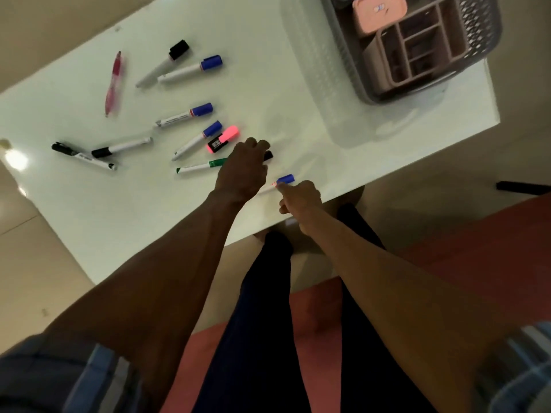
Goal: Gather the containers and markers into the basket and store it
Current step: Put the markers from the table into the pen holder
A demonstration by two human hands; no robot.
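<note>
Several markers lie scattered on the white table (149, 234). My left hand (243, 171) curls over a black-capped marker (268, 155) beside the green marker (199, 167) and the pink highlighter (223, 139). My right hand (299, 196) pinches a blue-capped marker (284, 179) near the table's front edge. The grey mesh basket (483, 34) stands at the far right corner and holds a pink lidded box (378, 10) and a pink divided organiser (417, 46).
Further left lie blue-capped markers (190, 70), black-capped markers (162, 65) and a pink pen (114, 83). My dark-trousered legs stand on a red rug (447, 263) below the table's edge. A dark object (521, 187) lies on the floor at right.
</note>
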